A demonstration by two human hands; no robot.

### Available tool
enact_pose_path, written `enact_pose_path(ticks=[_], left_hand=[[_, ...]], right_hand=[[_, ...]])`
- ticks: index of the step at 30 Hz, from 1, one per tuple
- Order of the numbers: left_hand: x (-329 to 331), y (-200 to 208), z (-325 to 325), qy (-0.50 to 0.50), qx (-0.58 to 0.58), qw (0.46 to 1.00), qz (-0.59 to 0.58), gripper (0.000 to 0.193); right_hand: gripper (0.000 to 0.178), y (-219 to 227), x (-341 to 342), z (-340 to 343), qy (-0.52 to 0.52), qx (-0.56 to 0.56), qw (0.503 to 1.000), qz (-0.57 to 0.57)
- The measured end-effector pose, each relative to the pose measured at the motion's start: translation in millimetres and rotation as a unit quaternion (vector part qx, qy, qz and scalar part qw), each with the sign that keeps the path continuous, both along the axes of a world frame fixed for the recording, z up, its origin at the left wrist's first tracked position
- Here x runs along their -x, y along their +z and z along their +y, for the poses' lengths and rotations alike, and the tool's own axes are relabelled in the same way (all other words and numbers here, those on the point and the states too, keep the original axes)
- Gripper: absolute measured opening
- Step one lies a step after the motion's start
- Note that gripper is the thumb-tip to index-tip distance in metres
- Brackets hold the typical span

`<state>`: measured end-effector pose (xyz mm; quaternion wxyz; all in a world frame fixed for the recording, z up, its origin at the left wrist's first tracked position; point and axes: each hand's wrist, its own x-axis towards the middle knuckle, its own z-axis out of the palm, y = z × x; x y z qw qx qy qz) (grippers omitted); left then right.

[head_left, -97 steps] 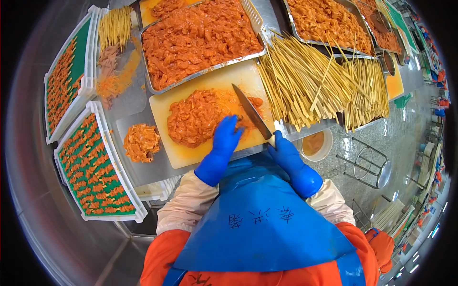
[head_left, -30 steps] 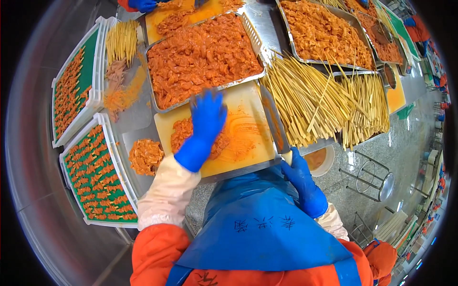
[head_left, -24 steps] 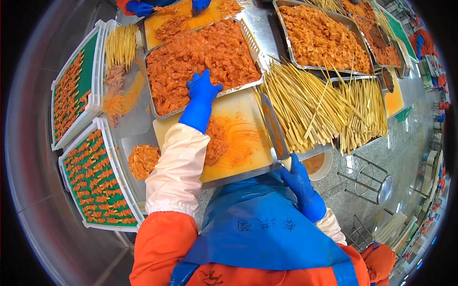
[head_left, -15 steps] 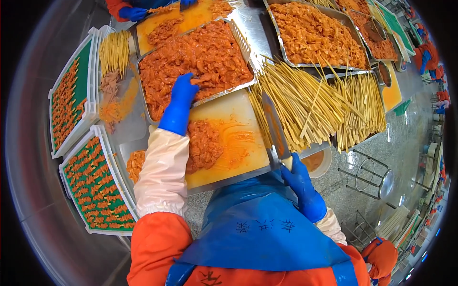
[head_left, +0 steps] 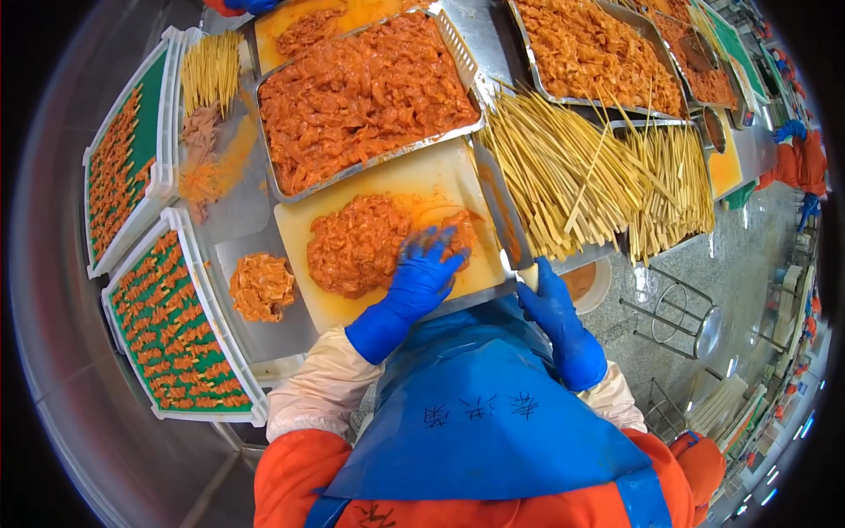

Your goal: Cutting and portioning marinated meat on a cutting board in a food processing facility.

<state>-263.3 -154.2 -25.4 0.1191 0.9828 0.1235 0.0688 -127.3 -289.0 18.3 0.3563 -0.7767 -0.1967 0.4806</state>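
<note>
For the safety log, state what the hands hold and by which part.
The right hand holds the knife by its pale handle; whether the left hand grips any meat cannot be told.

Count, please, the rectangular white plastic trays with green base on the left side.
2. The upper tray is at the picture's upper left; the lower tray is just below it, nearer to the person. Others may be hidden underneath.

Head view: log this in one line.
left hand: at small marinated-meat clump | right hand: gripping knife | cutting board: larger meat pile
</note>
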Motion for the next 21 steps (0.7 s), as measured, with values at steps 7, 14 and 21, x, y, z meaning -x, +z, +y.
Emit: enact_pose_path(ticks=[7, 14, 21], left_hand=[[-27.4, -21.9, -2.0, 0.247, 0.182, 0.951, -0.038, 0.044], [-15.3, -34.4, -2.6, 0.170, 0.213, 0.946, -0.174, 0.042], [-15.8, -35.2, -1.7, 0.209, 0.165, 0.962, -0.063, 0.044]], right_hand=[[0.032, -8.3, 7.7, -10.2, 0.027, 0.003, 0.999, -0.029], [0.032, -17.2, 15.8, -20.5, 0.141, 0.020, 0.980, -0.135], [0.021, -27.8, 26.3, 2.4, 0.217, 0.052, 0.953, -0.203]])
